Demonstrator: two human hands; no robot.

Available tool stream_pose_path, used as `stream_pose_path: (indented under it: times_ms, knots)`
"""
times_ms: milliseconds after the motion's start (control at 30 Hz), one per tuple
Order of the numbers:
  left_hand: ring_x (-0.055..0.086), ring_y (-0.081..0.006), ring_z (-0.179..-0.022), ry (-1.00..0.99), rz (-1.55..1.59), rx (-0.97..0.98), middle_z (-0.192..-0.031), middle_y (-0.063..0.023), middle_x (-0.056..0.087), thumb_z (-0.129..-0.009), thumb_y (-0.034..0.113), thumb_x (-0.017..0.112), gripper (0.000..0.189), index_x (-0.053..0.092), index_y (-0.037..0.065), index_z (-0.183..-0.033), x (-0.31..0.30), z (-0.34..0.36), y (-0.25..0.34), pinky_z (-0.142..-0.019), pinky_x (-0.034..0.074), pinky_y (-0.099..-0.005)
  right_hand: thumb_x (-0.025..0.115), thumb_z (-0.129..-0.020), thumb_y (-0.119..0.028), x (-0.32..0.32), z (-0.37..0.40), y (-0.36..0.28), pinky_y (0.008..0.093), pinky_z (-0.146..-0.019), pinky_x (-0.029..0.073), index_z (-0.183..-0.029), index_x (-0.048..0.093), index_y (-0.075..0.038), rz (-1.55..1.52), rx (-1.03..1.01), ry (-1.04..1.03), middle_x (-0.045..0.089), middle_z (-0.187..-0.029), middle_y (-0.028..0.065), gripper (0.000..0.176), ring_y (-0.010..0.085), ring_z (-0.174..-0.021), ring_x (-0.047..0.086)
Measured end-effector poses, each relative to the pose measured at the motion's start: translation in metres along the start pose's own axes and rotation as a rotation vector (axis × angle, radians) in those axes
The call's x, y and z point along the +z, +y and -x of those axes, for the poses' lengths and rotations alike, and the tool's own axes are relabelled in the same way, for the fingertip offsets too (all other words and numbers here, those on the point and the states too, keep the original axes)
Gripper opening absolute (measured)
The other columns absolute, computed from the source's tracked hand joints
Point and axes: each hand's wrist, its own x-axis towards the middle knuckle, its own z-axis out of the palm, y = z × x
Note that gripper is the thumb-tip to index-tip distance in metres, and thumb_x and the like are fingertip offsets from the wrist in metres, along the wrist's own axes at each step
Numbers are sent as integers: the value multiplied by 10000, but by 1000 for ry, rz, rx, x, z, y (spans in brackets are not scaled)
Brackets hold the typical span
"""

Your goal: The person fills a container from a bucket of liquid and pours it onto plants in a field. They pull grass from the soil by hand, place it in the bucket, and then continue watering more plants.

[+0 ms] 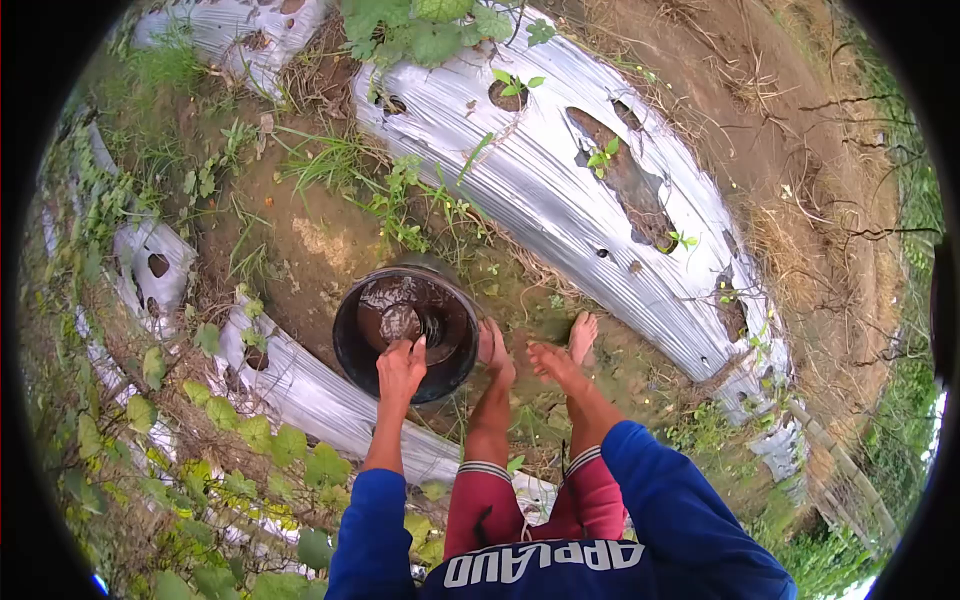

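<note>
A black bucket (350, 362) with dark brown liquid (440, 325) inside stands on the soil at my left. My left hand (402, 368) reaches over its near rim with the fingers curled and closed. Just beyond the fingertips a rounded, shiny brown patch (400, 322) shows in the liquid; whether it is a dipper or only a reflection I cannot make out. What the left fingers hold is hidden. To the right of the bucket, my right hand (552, 362) hangs in front of my legs, its fingers bent inward and closed. Nothing nameable shows in it.
My bare feet (583, 338) are on the soil path between rows covered with silver plastic mulch (470, 130). Small seedlings (604, 157) grow from holes in the plastic. Grass (335, 160) edges the path, and leafy vines (255, 432) crowd the lower left.
</note>
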Motion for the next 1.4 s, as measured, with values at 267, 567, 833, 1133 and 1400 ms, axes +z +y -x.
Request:
stream_pose_path:
  times_ms: [267,567,833,1133,1400]
  knots:
    - [601,-359,-671,-84,-88,333,-776,-147,626,-809,102,699,117,632,8,-788,-86,8,117,-592,482,-442,576,-918,-491,3,-34,-17,258,-640,453,-1115,609,-114,-274,29,33,545,-894,-34,427,84,-718,535]
    - [639,-328,-734,-259,-45,600,-837,-144,656,-794,71,703,98,653,3,-843,-16,-48,225,-645,508,-392,531,-951,-481,-6,-20,-124,279,-710,456,-1209,564,-121,-656,-168,-140,603,-963,6,444,117,-851,551]
    - [639,-340,-707,-444,-12,554,-817,-158,643,-824,114,698,146,656,-24,-847,109,-97,263,-580,505,-387,444,-973,-496,-97,-50,-114,340,-741,500,-1212,539,-158,-597,-184,107,612,-1034,12,425,156,-867,607]
    - [601,-432,-703,-517,-165,489,-746,-246,615,-869,305,621,364,632,-48,-779,186,-163,308,-661,463,-472,378,-983,-510,-145,-86,-117,345,-771,488,-1174,558,-127,-648,-107,142,638,-1008,6,464,142,-850,606]
    - [629,-441,-778,-677,-292,384,-760,-266,635,-865,332,583,387,658,-40,-788,201,-189,333,-707,485,-486,354,-993,-496,-153,-81,-129,362,-756,489,-1178,558,-111,-751,-49,132,632,-1039,75,473,187,-874,603]
